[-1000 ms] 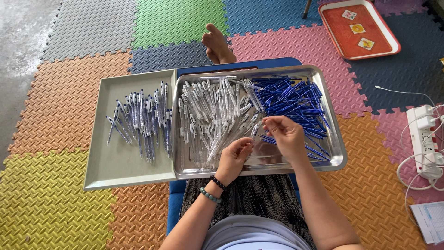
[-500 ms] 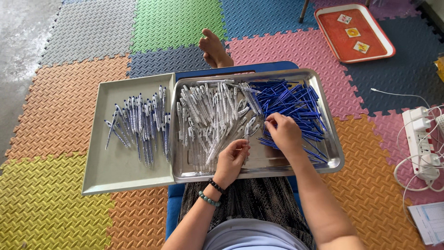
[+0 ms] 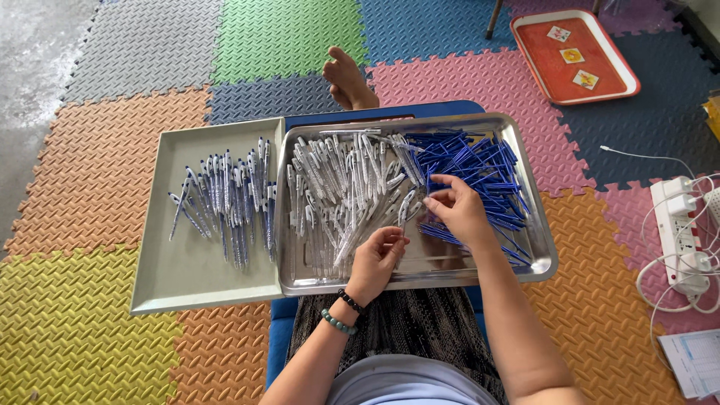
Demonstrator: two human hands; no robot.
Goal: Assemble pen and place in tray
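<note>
A steel tray (image 3: 300,283) lies across my lap. It holds a heap of white pen barrels (image 3: 341,187) in the middle and a pile of blue pen parts (image 3: 480,161) on the right. My left hand (image 3: 377,259) hovers over the tray's near side, fingers curled around a white pen barrel (image 3: 407,205) that points away from me. My right hand (image 3: 459,212) rests at the near edge of the blue pile, thumb and forefinger pinched on a blue pen part (image 3: 433,196). A grey tray (image 3: 180,277) to the left holds a row of blue-and-white pens (image 3: 229,199).
Coloured foam mats cover the floor. My bare foot (image 3: 346,79) lies beyond the steel tray. An orange tray (image 3: 559,90) with three small cards sits far right. A white power strip (image 3: 679,232) with cables and a sheet of paper (image 3: 694,364) lie to the right.
My right hand went from meeting the left hand over the white barrels to the edge of the blue pile. The left hand stayed almost where it was.
</note>
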